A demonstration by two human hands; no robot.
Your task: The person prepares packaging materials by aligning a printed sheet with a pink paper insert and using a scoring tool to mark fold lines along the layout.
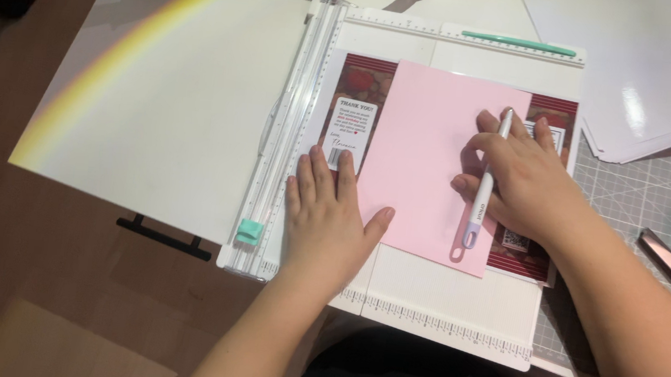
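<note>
**Scoring a pink card on the white board**

Pressing a white scoring stylus (483, 186) down on a pink card (428, 160), the right hand (521, 178) has its fingers curled tight around the tool's shaft, whose lilac looped end points toward the board's near edge. The card lies slightly tilted at the middle of a white scoring board (440, 297), covering most of a dark red printed sheet (365, 93) that shows at the card's left and right edges. The left hand (329, 212) rests flat with fingers spread and extended, holding nothing; its fingertips are on the printed sheet's white label and its thumb on the card's near left corner.

Along the board's left edge runs a clear trimmer rail (292, 127) with a mint green slider (248, 231) near its near end. A mint green tool (517, 44) lies in the slot at the board's far edge. A large white sheet (163, 106) spreads left of the rail over a brown wooden table (41, 267). Beyond the board's right edge lie a grey gridded cutting mat (638, 201) and a stack of glossy white sheets (650, 71).
</note>
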